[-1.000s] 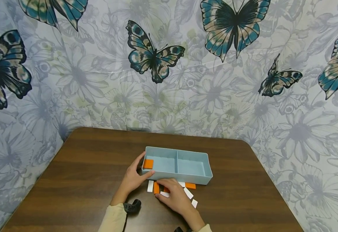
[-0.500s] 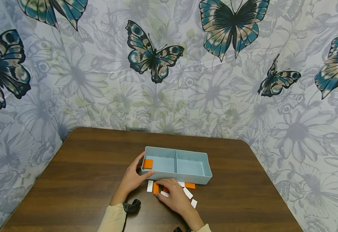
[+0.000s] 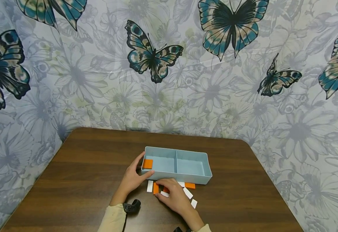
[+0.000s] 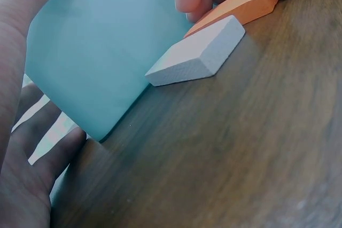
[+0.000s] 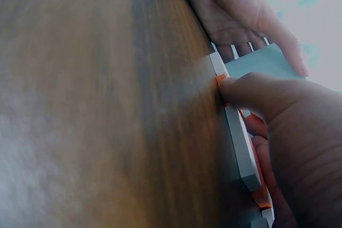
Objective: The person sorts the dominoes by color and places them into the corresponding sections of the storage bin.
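A light blue two-compartment box (image 3: 186, 178) stands on the table, with one orange block (image 3: 147, 164) at the left end of its left compartment. My left hand (image 3: 132, 181) holds the box's left end, thumb at the front rim and fingers along the outer end wall. In front of the box, my right hand (image 3: 174, 196) pinches another orange block (image 4: 248, 5) between thumb and fingertips. Beside that block lies a white block (image 4: 195, 52), close to the box's front wall. More white and orange blocks are partly hidden under the right hand.
To the right of the right hand lie an orange block (image 3: 190, 185) and loose white blocks (image 3: 188, 193). The brown wooden table (image 3: 238, 187) extends around the box. Behind it hangs a butterfly-patterned cloth (image 3: 169, 106).
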The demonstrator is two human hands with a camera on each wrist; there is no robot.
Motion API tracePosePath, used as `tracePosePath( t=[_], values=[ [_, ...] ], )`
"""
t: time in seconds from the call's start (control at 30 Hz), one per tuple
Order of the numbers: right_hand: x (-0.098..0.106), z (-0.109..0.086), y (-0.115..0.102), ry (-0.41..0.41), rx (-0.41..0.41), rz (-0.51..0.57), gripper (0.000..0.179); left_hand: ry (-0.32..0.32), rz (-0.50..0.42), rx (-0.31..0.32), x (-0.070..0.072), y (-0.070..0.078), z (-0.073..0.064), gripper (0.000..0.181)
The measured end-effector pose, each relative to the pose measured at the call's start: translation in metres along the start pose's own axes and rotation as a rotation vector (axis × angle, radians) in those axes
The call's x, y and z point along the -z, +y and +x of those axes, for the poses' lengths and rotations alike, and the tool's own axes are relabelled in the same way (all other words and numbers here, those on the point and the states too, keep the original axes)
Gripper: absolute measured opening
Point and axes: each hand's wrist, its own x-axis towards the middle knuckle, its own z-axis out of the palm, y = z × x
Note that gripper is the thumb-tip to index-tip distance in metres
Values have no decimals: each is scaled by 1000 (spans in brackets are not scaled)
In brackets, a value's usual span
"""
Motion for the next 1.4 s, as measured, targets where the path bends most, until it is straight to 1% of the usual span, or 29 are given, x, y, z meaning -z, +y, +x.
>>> tracePosePath(
  t=[0.27,0.43,0.6,0.97,1.2,1.4],
  values=[
    [2,2,-5,-10,-29,9,35,-9,7,6,4,2,1,91],
    [3,2,-8,-9,-33,20,35,-6,4,5,6,3,1,91],
    [5,1,-10,11,-15,22,35,-4,6,5,5,3,0,90],
    [9,1,-15,43,12,14,35,-10,1,42,8,5,1,92],
    [12,0,-16,68,45,14,34,-11,17,39,8,4,0,92],
    [15,0,-18,85,72,5,34,-11,11,31,9,4,0,91]
  ],
)
